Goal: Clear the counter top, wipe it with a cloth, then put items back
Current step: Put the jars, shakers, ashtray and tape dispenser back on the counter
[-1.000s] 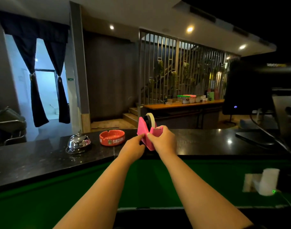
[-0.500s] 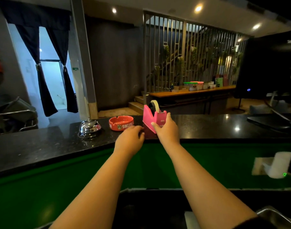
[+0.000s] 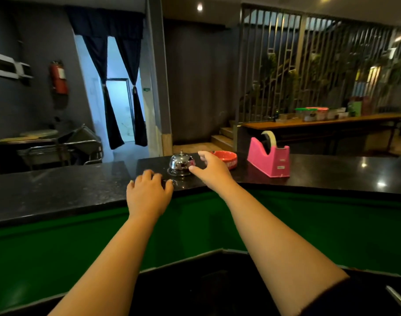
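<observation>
Table (image 3: 58,192) of dark polished stone runs across the view from 9 o'clock to 3 o'clock, with a green front panel (image 3: 58,247) below its near edge. Near the middle of it stands a chrome call bell (image 3: 181,163), its dome reflecting the room. Just past the bell toward 2 o'clock sits a red ashtray (image 3: 227,157), partly hidden by the right hand. Farther toward 3 o'clock a pink tape dispenser (image 3: 269,159) stands upright on the table, a roll of pale tape (image 3: 270,137) seated in its top, apart from both hands.

The left hand (image 3: 148,193) lies at the table's near edge, at 7 o'clock from the bell, its fingers (image 3: 149,174) loosely curled over the stone and gripping nothing. The right hand (image 3: 212,169) reaches in from 5 o'clock, fingers spread and relaxed, holding nothing; its thumb tip is at the bell's right side, but whether it touches the chrome cannot be told. Its index finger points over the ashtray's near rim.

Beyond the table, dark curtains (image 3: 110,92) frame a bright doorway at 11 o'clock, a red fire extinguisher (image 3: 59,77) hangs on the wall at 10 o'clock, and a slatted metal screen (image 3: 309,65) with plants behind it stands at 1 o'clock. A wooden side counter (image 3: 320,123) there carries containers with coloured lids.
</observation>
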`<act>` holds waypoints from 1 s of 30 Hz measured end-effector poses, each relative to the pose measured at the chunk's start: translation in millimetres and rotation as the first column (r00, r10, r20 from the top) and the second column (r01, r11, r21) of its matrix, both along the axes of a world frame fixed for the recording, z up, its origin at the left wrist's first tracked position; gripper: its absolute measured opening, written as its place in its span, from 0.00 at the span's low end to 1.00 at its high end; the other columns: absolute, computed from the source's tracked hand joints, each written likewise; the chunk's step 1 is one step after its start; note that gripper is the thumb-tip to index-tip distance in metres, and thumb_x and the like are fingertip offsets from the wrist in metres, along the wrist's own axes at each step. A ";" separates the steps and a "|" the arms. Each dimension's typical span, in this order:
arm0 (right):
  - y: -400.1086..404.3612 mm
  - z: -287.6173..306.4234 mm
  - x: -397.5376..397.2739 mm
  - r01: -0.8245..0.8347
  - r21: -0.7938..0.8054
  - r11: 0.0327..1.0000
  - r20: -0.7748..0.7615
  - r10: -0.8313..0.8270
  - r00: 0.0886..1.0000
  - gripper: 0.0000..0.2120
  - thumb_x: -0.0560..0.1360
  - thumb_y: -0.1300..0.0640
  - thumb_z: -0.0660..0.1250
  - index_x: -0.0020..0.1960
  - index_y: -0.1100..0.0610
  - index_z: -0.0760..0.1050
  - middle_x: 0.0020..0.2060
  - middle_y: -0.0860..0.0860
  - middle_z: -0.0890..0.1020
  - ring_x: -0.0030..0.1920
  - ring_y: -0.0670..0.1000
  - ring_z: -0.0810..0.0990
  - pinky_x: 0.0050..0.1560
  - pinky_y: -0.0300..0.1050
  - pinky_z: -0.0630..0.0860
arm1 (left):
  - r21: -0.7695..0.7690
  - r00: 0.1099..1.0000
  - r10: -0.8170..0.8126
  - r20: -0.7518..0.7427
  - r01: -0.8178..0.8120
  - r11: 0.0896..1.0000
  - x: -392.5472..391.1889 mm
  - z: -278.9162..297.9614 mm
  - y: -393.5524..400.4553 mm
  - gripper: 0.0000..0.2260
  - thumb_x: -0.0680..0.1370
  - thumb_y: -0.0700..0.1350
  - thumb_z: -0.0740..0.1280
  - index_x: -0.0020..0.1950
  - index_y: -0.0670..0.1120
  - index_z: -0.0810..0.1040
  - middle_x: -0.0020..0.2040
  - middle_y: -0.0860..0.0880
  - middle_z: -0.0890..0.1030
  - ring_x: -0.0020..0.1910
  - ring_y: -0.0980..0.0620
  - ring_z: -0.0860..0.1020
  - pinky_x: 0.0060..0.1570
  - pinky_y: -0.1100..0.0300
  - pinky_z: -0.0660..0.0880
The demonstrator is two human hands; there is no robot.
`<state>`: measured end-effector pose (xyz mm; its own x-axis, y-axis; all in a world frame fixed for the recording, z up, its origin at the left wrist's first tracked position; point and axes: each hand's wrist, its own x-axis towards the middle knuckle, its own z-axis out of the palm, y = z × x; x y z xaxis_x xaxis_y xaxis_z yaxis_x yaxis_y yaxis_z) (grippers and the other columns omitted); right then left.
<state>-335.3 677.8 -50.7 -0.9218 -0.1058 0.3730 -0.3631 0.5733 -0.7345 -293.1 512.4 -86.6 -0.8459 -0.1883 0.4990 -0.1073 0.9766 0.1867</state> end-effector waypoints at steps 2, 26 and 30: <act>-13.1 8.9 -13.3 -0.038 0.023 0.999 0.057 0.036 0.998 0.36 0.73 0.48 0.71 0.75 0.56 0.61 0.72 0.55 0.68 0.71 0.55 0.68 0.68 0.51 0.68 | -0.041 0.997 0.015 0.074 -0.012 0.999 -3.3 -4.5 -5.5 0.25 0.80 0.60 0.49 0.72 0.51 0.68 0.73 0.48 0.69 0.73 0.46 0.65 0.71 0.42 0.59; 41.7 7.6 38.3 0.161 0.013 0.987 -0.048 -0.160 0.986 0.32 0.65 0.44 0.76 0.64 0.54 0.71 0.50 0.49 0.80 0.52 0.51 0.78 0.48 0.45 0.74 | 0.170 0.973 -0.155 0.169 0.126 0.977 -4.9 14.8 26.1 0.20 0.81 0.52 0.52 0.71 0.51 0.69 0.70 0.45 0.70 0.67 0.41 0.70 0.67 0.43 0.65; 102.1 10.6 66.0 0.260 0.034 0.965 -0.060 -0.258 0.964 0.32 0.65 0.43 0.76 0.64 0.55 0.72 0.46 0.47 0.78 0.47 0.49 0.77 0.44 0.43 0.73 | 0.256 0.941 -0.335 0.043 0.314 0.914 2.2 18.4 95.6 0.17 0.80 0.52 0.57 0.67 0.48 0.72 0.67 0.45 0.70 0.61 0.43 0.73 0.60 0.46 0.71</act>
